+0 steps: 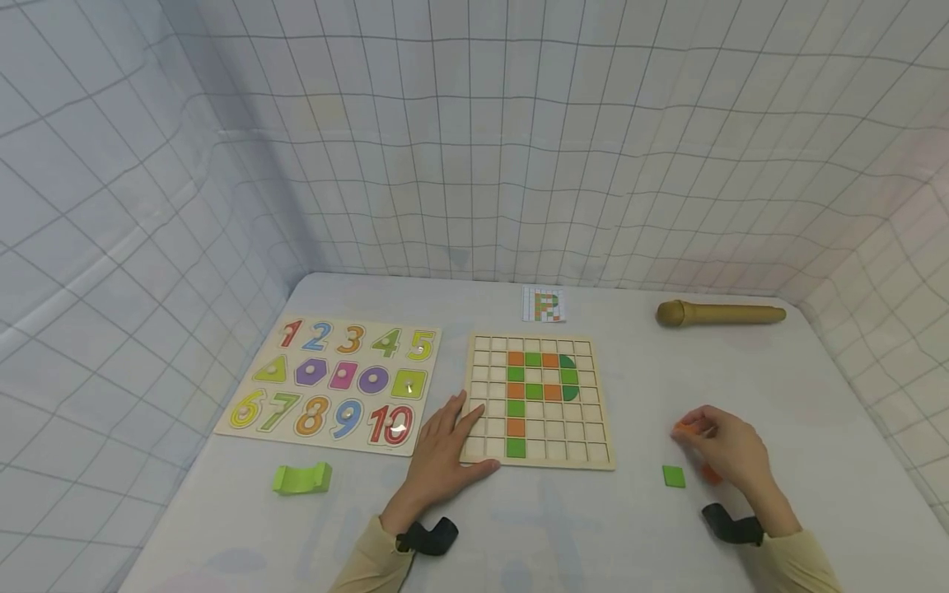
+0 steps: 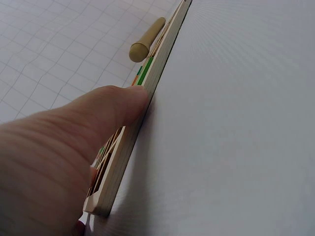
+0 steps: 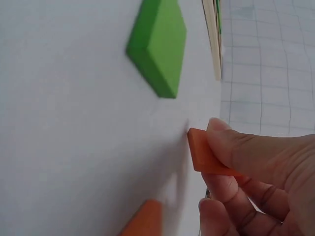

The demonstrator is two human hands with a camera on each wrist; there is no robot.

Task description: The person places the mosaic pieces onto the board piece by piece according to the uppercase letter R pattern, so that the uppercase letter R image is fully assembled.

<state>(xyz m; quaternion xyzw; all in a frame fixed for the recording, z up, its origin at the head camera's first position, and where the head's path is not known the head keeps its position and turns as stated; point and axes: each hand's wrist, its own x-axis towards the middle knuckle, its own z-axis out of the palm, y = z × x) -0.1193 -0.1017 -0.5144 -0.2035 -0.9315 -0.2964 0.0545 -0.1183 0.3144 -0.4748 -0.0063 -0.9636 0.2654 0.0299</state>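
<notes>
My right hand (image 1: 730, 451) pinches an orange square tile (image 3: 206, 156) between thumb and fingers, at the right of the table. Beside it a green square tile (image 1: 674, 476) lies flat, and a second orange tile (image 1: 712, 473) shows partly under the hand. My left hand (image 1: 442, 458) rests on the near left corner of a wooden grid board (image 1: 567, 451), fingers spread along its left side and thumb at the front edge. On the board, orange and green tiles form a P-like figure, with two dark green rounded pieces at its right side.
A small pattern card (image 1: 544, 304) lies behind the board. On the left are a number-and-shape puzzle board (image 1: 296, 441) and a light green curved block (image 1: 301, 478). A tan microphone-shaped object (image 1: 722, 315) lies at the back right. Gridded cloth walls (image 1: 474, 148) enclose the table.
</notes>
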